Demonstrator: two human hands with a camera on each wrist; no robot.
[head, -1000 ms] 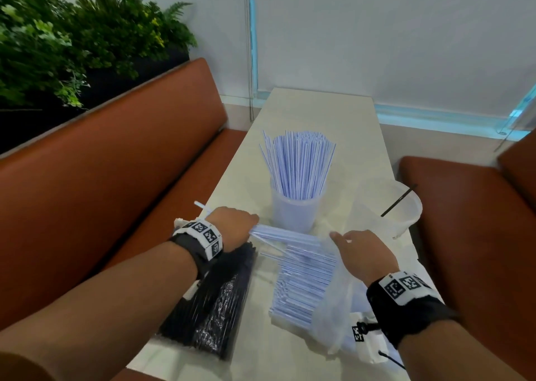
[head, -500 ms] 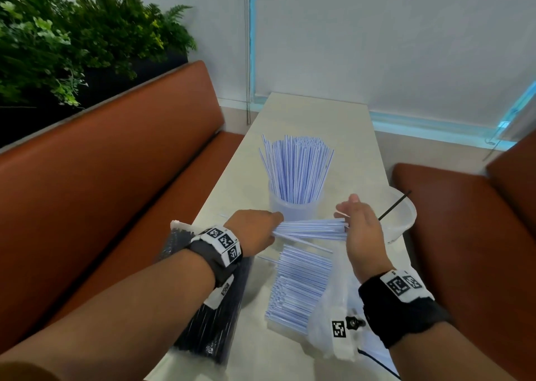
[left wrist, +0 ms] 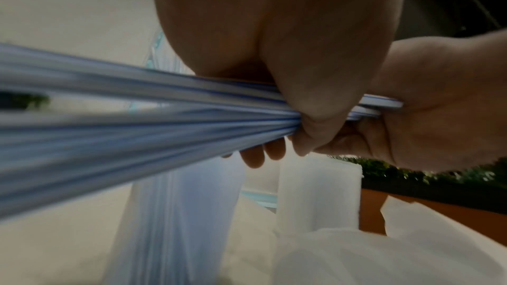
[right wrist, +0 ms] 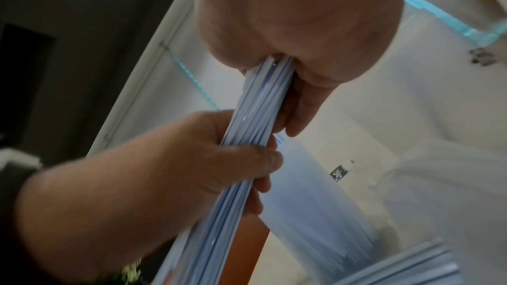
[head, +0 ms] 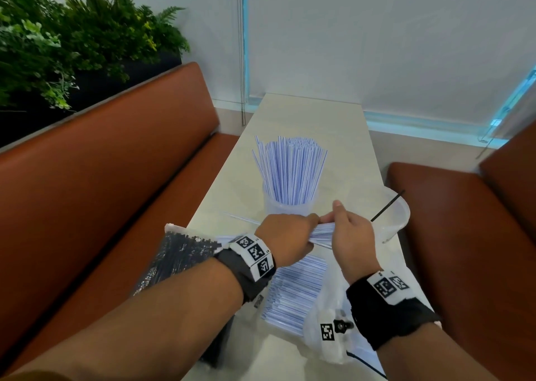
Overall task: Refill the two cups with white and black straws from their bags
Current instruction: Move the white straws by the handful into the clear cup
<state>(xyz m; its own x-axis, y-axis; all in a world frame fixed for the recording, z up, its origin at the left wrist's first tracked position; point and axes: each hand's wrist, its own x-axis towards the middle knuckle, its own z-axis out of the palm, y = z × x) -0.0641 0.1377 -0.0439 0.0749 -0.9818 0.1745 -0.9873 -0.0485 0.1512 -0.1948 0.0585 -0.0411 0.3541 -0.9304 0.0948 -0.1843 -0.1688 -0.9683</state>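
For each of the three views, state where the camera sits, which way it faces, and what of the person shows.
Head: worn on the head, facing forward and down at the table; both forearms, left hand, right hand.
Left wrist: looks along the left hand at the white straw bundle; both hands show.
Right wrist: looks along the right hand at that bundle; both hands show.
Shared: all three show both hands gripping the bundle.
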